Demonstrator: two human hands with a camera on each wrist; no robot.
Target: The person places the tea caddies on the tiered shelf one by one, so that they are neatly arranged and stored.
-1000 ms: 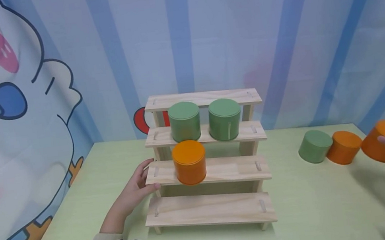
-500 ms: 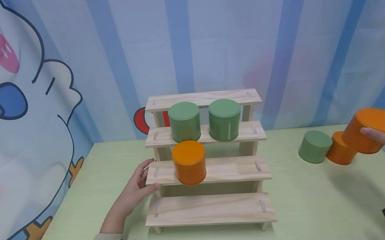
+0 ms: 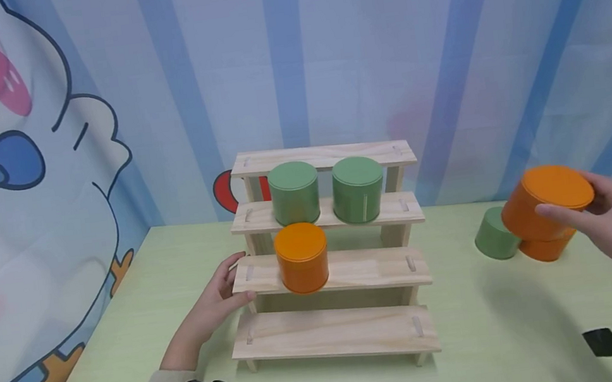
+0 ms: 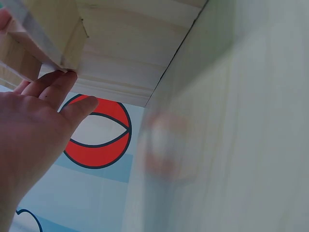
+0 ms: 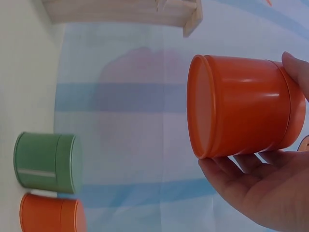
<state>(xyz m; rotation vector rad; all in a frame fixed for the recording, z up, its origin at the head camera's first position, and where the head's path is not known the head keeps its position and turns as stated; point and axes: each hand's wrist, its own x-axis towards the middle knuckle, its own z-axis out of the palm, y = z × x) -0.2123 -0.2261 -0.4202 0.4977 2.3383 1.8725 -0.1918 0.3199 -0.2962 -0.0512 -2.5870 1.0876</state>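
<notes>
My right hand (image 3: 611, 223) grips an orange lidded tin (image 3: 548, 199) in the air at the right, thumb on its near side. In the right wrist view the fingers curl under the held tin (image 5: 241, 106). My left hand (image 3: 219, 300) holds the left end of a four-step wooden display rack (image 3: 380, 325), thumb at the front edge of its second-lowest step. In the left wrist view, the fingertips (image 4: 67, 82) lie against the wood. Two green tins (image 3: 294, 195) stand side by side on the second-highest step, and one orange tin (image 3: 302, 261) on the second-lowest.
Behind the held tin, a green tin (image 3: 496, 234) and another orange tin (image 3: 547, 247) stand close together on the pale green table (image 3: 473, 336). A blue striped cloth backdrop (image 3: 341, 53) with cartoon figures hangs right behind the rack and table.
My right hand has carried the orange tin leftward and upward, and it now partly covers the two tins on the table. The left hand stays in place on the rack.
</notes>
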